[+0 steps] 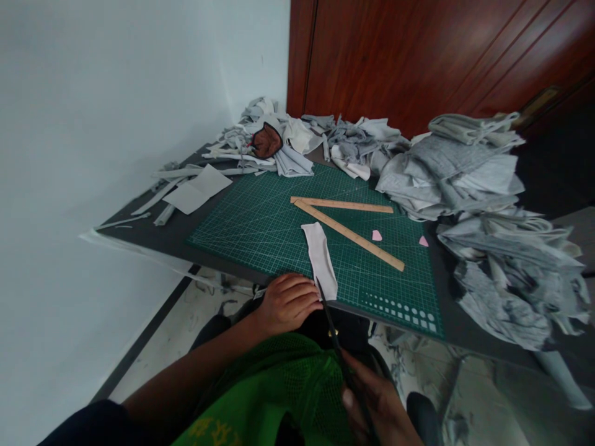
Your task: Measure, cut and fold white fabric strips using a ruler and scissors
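Note:
A narrow strip of pale cloth (321, 257) lies on the green cutting mat (246, 217), its near end at the table edge. My left hand (289, 301) is closed at the strip's near left corner, fingers together; the thumb is hidden. Dark scissors (331, 325) are in my right hand (379, 399), below the table edge near my body. Their blades point up and away, and the tip reaches the strip's left side beside my left fingertips. Whether the blades are apart is hard to see.
Two wooden rulers (353, 238) (344, 204) form a V on the mat, with pink chalk pieces (376, 235) nearby. Grey cloth heaps (450, 173) line the right and back. A brown cloth piece (267, 141) and a pale rectangular sheet (199, 189) lie left. A wall (139, 74) borders the table.

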### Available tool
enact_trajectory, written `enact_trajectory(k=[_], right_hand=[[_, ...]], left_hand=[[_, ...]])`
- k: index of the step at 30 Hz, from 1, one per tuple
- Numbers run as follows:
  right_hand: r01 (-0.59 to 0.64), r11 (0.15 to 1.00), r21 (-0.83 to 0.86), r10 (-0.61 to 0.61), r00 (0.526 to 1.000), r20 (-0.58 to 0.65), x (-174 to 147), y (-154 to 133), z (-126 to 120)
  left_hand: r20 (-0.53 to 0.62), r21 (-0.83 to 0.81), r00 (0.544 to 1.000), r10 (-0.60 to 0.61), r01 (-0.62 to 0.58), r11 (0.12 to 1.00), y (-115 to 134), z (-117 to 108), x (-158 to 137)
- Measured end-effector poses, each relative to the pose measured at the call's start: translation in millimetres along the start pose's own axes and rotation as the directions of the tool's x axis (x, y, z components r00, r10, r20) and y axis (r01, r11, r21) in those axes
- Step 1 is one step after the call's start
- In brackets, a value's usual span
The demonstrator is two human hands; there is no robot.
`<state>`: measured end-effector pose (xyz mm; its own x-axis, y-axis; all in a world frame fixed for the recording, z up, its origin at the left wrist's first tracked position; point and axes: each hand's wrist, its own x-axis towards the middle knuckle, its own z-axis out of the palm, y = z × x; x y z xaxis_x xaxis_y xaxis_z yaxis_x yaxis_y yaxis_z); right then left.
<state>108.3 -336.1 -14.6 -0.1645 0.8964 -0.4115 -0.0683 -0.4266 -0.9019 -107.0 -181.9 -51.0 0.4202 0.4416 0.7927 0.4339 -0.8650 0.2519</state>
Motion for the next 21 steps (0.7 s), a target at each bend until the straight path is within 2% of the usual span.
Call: enact_trajectory(k=[3,6,10,17,21], right_hand=[[-0.024,0.998,0.056,0.030,0.994,-0.108,-5.3,5.7,6.7],[-0.058,0.992,0.115,0.074,0.987,-0.142,-8.8,9.6,10.2],[-0.077,0.979,0.188,0.103,0.985,-0.135,-7.9,10.2,7.1],[-0.178,0.977,0.118,0.181,0.983,-0.013,1.4,0.5,2.6],[-0.163,0.980,0.118,0.162,0.987,0.014,9.9,-2.4,5.1]], left_hand=[[0.044,-0.010,0.999,-0.025,0.026,1.000,1.2,-1.9,1.5],[0.069,-0.001,0.997,-0.047,0.047,0.999,1.5,-0.9,0.9],[0.069,0.022,0.996,-0.058,0.056,0.998,2.2,1.5,-0.3],[0.085,0.009,0.995,-0.060,0.060,0.998,2.1,-0.7,-0.3],[0.038,0.009,0.999,-0.020,0.019,1.000,0.0,1.2,-1.8]])
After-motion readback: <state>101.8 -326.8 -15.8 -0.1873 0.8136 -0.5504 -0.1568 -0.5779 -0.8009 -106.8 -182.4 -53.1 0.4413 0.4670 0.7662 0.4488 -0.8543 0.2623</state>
